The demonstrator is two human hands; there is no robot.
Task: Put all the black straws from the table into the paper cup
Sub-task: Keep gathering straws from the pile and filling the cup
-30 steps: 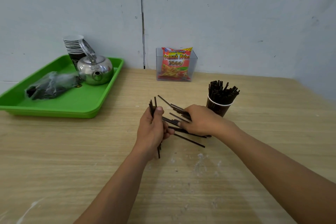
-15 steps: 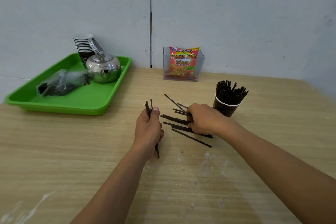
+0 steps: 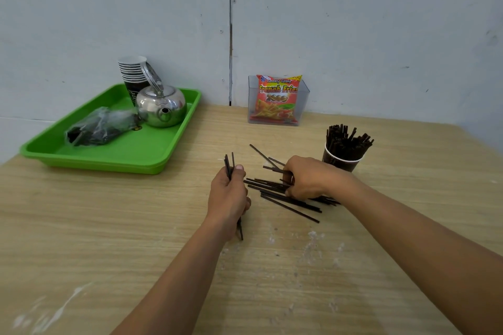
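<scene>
Several black straws (image 3: 289, 201) lie scattered on the wooden table (image 3: 109, 226) in the middle of the view. My left hand (image 3: 228, 196) is closed around a small bundle of black straws (image 3: 229, 164) that stick out above and below the fist. My right hand (image 3: 310, 177) rests on the scattered pile, its fingers curled over some of the straws. Just behind the right hand stands the dark paper cup (image 3: 342, 162), packed with upright black straws (image 3: 346, 140).
A green tray (image 3: 117, 151) at the back left holds a steel kettle (image 3: 161, 105), a stack of paper cups (image 3: 133, 73) and a plastic bag of dark items (image 3: 100, 125). A clear box with a snack packet (image 3: 277, 99) stands against the wall.
The view has shifted a little. My right hand has curled further over the loose straws on the table. My left hand keeps its bundle, almost still.
</scene>
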